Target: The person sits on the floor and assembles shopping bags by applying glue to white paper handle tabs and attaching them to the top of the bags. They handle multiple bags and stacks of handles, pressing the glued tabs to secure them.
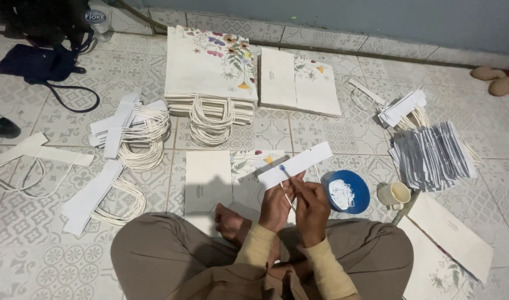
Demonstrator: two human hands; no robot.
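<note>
You sat cross-legged on the tiled floor (32,244), and your left hand (275,206) had its grip closed around the lower end of a white cardboard strip (295,165), which it held up at a slant in front of you, clear of the floor. Your right hand (311,206) sat just beside the left one, its grip pinched narrow on a thin stick with a blue tip (282,169), and that tip touched the strip near its middle. Under your hands a flat paper bag with a flower print (221,178) lay on the floor, close to your bare foot (230,222). Just to the right of your hands stood a blue bowl with white paste (346,192), and a small cream cup (394,194) stood beside it. Strips with cord handles (132,133) lay scattered to your left. Farther off, a stack of finished flowered bags (210,72) rested near the wall, with a lower pile of bags (299,83) beside it. To the right a fanned heap of white strips (432,155) lay spread.
</note>
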